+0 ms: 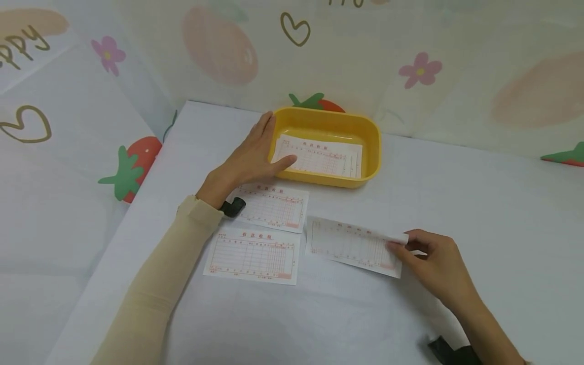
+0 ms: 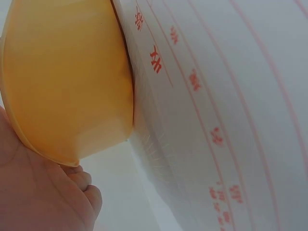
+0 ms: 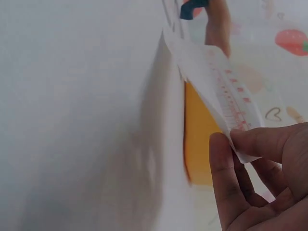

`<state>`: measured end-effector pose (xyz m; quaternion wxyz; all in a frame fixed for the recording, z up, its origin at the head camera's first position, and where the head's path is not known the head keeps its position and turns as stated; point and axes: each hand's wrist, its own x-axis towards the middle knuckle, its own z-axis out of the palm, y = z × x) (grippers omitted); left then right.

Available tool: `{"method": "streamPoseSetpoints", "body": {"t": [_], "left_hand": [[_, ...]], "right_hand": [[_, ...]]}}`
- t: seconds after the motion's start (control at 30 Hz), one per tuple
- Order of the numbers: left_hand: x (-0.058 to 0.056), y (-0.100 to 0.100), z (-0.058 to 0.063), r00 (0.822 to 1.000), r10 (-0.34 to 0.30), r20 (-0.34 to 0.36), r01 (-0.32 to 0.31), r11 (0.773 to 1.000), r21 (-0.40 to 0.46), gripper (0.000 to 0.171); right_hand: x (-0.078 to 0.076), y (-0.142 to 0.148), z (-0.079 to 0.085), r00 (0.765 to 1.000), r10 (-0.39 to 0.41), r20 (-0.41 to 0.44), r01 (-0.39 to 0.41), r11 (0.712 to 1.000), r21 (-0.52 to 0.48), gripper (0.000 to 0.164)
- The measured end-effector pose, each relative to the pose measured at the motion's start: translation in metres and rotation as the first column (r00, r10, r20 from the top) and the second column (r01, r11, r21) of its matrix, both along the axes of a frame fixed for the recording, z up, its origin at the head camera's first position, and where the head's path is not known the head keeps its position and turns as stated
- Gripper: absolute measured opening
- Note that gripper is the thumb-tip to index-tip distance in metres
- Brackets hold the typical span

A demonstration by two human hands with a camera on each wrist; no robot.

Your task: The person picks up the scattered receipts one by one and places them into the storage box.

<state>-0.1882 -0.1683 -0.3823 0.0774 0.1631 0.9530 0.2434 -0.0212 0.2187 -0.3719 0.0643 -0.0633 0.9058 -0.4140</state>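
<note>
My left hand (image 1: 257, 149) grips the left corner of a yellow plastic basin (image 1: 373, 147). Its thumb lies over the front rim and its fingers go along the outside of the left wall. Inside the basin is a small stack of white receipt slips (image 1: 315, 156) printed in red. Farther right, my right hand (image 1: 438, 258) pinches the right end of another receipt slip (image 1: 351, 243) between thumb and fingers. That end curls up from the table in the right wrist view, where the slip (image 3: 226, 91) bends toward the fingertips.
Two more receipt slips lie on the white table (image 1: 255, 324) in front of the basin: an upper slip (image 1: 274, 207), partly under the left wrist, and a lower slip (image 1: 255, 256). A patterned sheet (image 1: 356, 61) with fruit and flowers stands behind.
</note>
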Motion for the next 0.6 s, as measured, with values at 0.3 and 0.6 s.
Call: {"method": "streamPoseSetpoints", "body": {"t": [0.3, 0.6], "left_hand": [[0.001, 0.0, 0.0, 1.0, -0.004, -0.01, 0.004, 1.0, 0.009, 0.114], [0.0, 0.0, -0.001, 1.0, 0.002, -0.008, -0.002, 1.0, 0.004, 0.114]], "right_hand": [[-0.03, 0.001, 0.019, 0.999, -0.047, 0.012, 0.047, 0.998, -0.034, 0.025], [-0.077, -0.007, 0.034, 0.995, -0.095, -0.027, 0.091, 0.986, -0.14, 0.03]]}}
